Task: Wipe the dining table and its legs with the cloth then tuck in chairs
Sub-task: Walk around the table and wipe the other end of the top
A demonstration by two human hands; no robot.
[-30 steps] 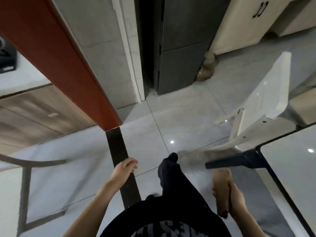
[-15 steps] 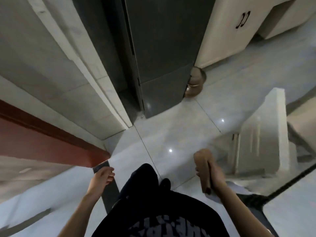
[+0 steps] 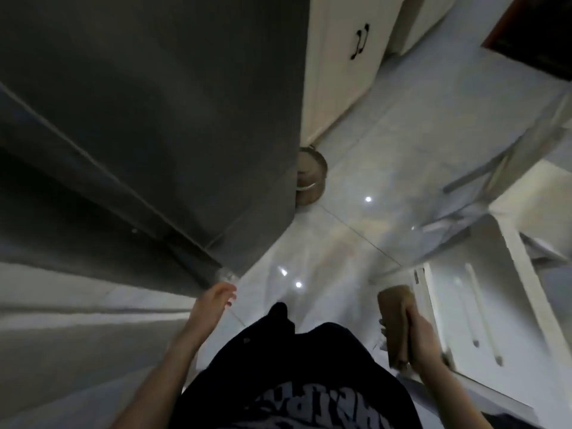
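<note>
— Room to move?
— Open floor ahead between the hands; fridge edge just beyond the left hand, white chair beside the right hand.
— The cloth?
— Brown, folded, gripped in the right hand; left hangs loosely curled, empty.

The fridge runs off the top and left edges, so its full height is unseen. A brown pot at the fridge's right corner is partly hidden behind it. Right of the fridge, the cabinet is cut by the top edge. Far right of the fridge, the chair is smeared by blur and clipped by the right edge. The right hand covers the near end of the cloth. Below the fridge, the left hand is blurred at the fingertips.
</note>
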